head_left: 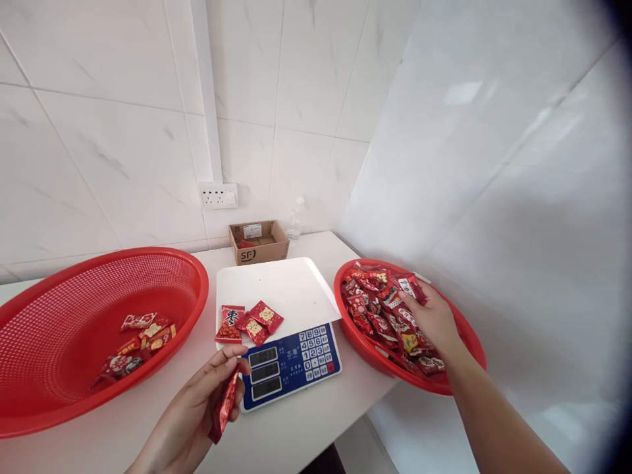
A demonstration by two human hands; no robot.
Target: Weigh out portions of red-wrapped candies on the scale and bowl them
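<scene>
My left hand (pixel 210 388) is closed around a red snack packet (pixel 226 407), just in front of the scale's display. On the white pan of the digital scale (pixel 276 283) lie several red packets (pixel 257 321), near its front left corner. My right hand (pixel 432 319) reaches into the right red basket (pixel 476 349), which is filled with small wrapped snacks (pixel 380 309). Its thumb and fingers pinch a red packet (pixel 409 286) at the top of the pile. The fingers behind that packet are partly hidden.
At the left stands a larger red perforated basket (pixel 59 303) with several packets (pixel 143 336) at its bottom. Behind the scale are a small cardboard box (pixel 266 253) and a clear plastic bottle (pixel 295 220). A wall socket (pixel 217 195) is above the white table (pixel 316 415).
</scene>
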